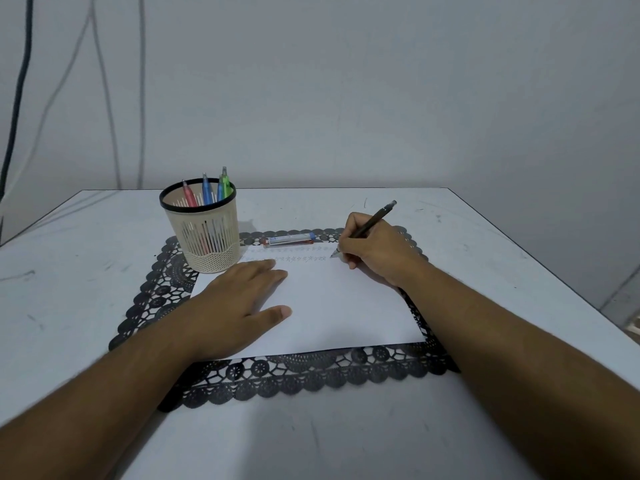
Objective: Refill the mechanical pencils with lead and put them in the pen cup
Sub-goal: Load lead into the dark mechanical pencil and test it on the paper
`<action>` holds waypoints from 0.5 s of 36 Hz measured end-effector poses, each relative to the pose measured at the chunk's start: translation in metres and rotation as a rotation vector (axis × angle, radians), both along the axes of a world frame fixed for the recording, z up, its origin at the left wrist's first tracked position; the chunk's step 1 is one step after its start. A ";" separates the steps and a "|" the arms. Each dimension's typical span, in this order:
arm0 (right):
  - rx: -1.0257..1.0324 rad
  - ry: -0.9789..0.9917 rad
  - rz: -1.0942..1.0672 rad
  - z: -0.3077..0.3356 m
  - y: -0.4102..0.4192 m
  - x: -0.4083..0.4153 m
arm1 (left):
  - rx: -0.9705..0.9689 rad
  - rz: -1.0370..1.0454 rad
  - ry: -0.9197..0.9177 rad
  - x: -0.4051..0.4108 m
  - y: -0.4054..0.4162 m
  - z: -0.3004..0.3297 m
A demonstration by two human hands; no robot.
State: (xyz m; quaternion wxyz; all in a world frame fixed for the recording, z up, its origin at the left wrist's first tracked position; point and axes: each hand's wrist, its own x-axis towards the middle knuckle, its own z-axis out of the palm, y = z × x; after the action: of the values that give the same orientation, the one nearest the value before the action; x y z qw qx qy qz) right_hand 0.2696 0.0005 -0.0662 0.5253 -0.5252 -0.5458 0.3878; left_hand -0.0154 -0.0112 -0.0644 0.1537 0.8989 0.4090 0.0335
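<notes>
My right hand [377, 251] grips a dark mechanical pencil [375, 220] in a writing hold, its tip touching the white sheet of paper [332, 306] near the top right, at the end of faint rows of marks. My left hand [239, 303] lies flat on the paper's left side, fingers straight. A cream mesh pen cup [204, 233] with a black rim stands at the paper's far left corner and holds a red, a blue and a green pencil [207, 190]. A clear lead case [289, 240] with red ends lies beyond the paper.
A black lace placemat [311, 375] lies under the paper on a white table [86, 271]. The table's right edge drops off at the far right. Cables hang on the wall at the back left.
</notes>
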 end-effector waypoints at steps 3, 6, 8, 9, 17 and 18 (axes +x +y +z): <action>0.006 -0.011 0.009 0.001 0.000 -0.002 | 0.003 0.001 -0.009 0.000 0.001 -0.001; 0.009 -0.008 -0.016 0.001 -0.001 -0.001 | 0.001 0.004 -0.019 0.001 0.001 -0.001; 0.011 -0.003 -0.025 0.001 -0.002 0.000 | -0.003 0.006 -0.021 0.002 0.000 0.000; 0.006 -0.001 -0.020 0.001 -0.002 0.000 | -0.005 0.008 -0.020 0.002 0.000 0.000; 0.024 0.025 -0.067 0.002 -0.002 0.002 | 0.012 -0.004 -0.006 0.001 0.001 -0.001; 0.027 0.027 -0.086 0.002 -0.002 0.002 | 0.011 -0.004 -0.008 0.001 0.001 -0.001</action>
State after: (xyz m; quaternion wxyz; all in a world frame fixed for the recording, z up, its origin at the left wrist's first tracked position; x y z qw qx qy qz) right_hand 0.2717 -0.0015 -0.0644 0.5559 -0.5358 -0.5205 0.3647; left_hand -0.0145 -0.0102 -0.0653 0.1506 0.9003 0.4064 0.0391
